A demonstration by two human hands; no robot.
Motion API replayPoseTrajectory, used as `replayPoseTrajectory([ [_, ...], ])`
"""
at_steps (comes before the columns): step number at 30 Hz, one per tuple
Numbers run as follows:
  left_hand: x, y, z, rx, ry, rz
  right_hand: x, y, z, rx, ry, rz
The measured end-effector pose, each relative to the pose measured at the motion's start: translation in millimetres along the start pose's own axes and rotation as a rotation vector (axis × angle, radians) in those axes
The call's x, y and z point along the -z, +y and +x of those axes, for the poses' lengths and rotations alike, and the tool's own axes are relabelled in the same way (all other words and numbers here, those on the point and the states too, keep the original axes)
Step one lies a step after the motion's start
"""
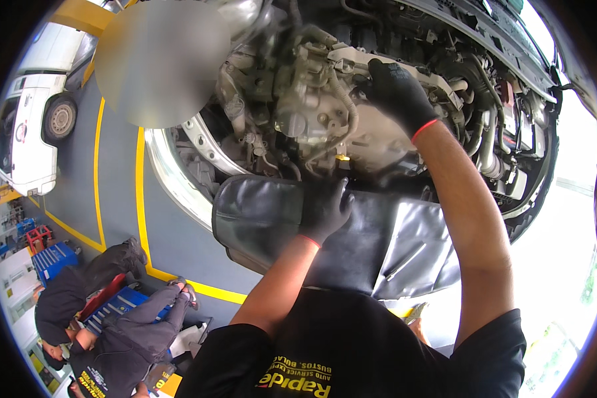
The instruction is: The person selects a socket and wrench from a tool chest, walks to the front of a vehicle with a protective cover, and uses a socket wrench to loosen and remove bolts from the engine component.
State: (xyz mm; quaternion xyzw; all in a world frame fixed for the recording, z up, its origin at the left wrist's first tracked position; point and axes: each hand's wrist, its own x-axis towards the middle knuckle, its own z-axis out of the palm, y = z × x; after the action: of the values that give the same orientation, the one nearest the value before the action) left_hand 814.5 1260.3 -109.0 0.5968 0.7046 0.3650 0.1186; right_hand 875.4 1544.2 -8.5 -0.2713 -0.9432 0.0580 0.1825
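Nearest the camera is the person's own black shirt (351, 345), filling the lower middle of the view, with both bare forearms rising from it toward a car's engine bay.

Left hand (325, 209), in a black glove with a red cuff: it lies on the near edge of the engine bay, on the grey fender cover (259, 219) draped there. The fingers are spread and partly curled and point toward the engine. Whether it grips anything cannot be told; the palm faces away from the camera.

Right hand (398, 96), same kind of glove: it reaches deeper, onto the top of the engine (312, 113), at the pale metal housing on the engine's right side. The fingers are bent over the part and pressed against it. What lies under the palm, if anything, is hidden, so the hold cannot be confirmed.

Around the hands: hoses and metal pipes (487, 142) run along the right side of the bay, just beyond the right wrist. The silver fender edge (169, 179) curves along the left side of the bay. A small yellow cap (341, 158) shows between the two hands, at the front of the engine.

Further out: grey floor with yellow lines (99, 172) at left, and a white car (30, 132) parked at the far left. At lower left two people in dark clothes crouch beside a blue toolbox (53, 260); its contents cannot be made out.
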Motion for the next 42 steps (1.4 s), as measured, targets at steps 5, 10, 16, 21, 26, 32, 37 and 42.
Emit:
replayPoseTrajectory([
  [5, -5, -3, -3, -0.020, -0.006, -0.012, 1, 5, 1, 0.137, 0.028, -0.033],
  [10, -6, -2, -4, -0.041, 0.008, 0.014, 1, 1, -1, 0.064, 0.001, -0.052],
  [16, -1, 0, -1, -0.039, 0.023, -0.027, 3, -2, -5, 0.166, 0.023, -0.006],
  [21, 11, 15, 45, -0.045, 0.156, -0.056, 4, 2, -3, 0.019, -0.065, -0.053],
  [26, 20, 8, 145, -0.158, 0.303, 0.070, 3, 7, -4, 0.249, 0.060, 0.004],
  [32, 16, -4, 192, -0.253, 0.228, 0.370, 8, 8, -3, 0.009, -0.105, -0.009],
  [37, 3, -1, 206, -0.027, 0.141, 0.318, 10, 5, -2, 0.118, 0.014, 0.044],
  [42, -3, -5, 207, -0.167, 0.206, 0.328, 20, 4, -4, -0.012, -0.093, 0.095],
])
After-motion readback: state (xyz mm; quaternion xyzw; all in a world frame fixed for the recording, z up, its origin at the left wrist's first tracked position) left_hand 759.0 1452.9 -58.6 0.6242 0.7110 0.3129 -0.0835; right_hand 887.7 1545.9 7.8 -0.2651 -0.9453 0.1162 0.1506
